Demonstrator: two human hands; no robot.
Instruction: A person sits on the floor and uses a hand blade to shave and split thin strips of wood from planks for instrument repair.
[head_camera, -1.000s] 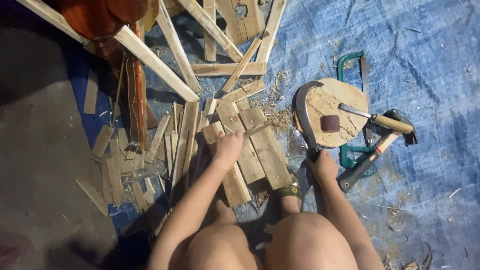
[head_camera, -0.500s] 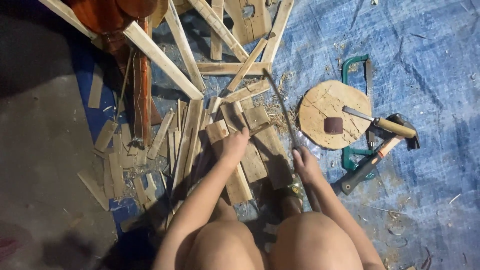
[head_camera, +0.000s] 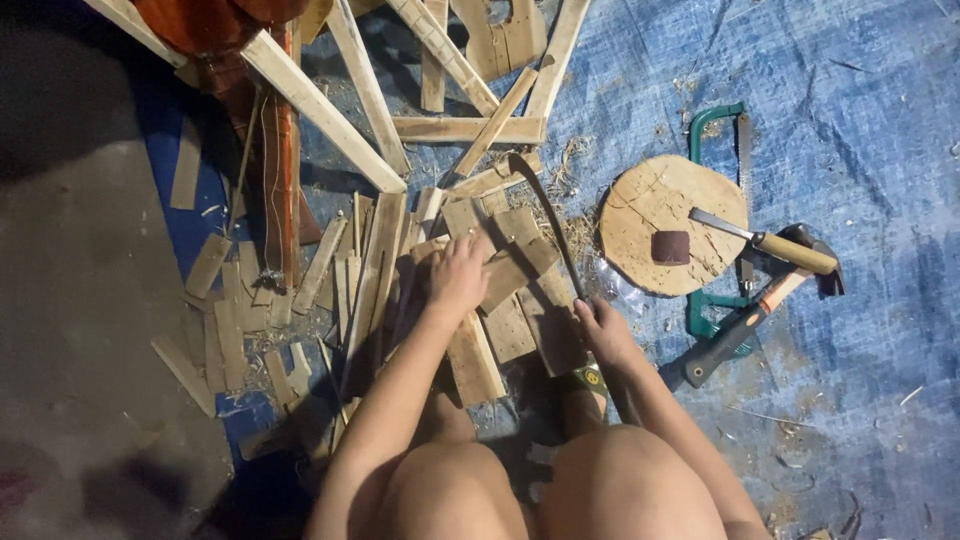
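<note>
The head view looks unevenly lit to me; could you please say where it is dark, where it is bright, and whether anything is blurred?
Head view: the bare floor at left lies in deep shadow; the blue tarp at right is brightly, evenly lit without glare; the left hand on the wood pieces and the right hand on the curved blade are fairly sharp; the frame's bottom edge goes dim.

dim, warm light — dark left edge

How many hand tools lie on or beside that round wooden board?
3: a wooden-handled chisel lying on the round wooden board, an orange-and-black-handled hammer to its right, a green-framed hacksaw partly under it. Others may be hidden.
</note>
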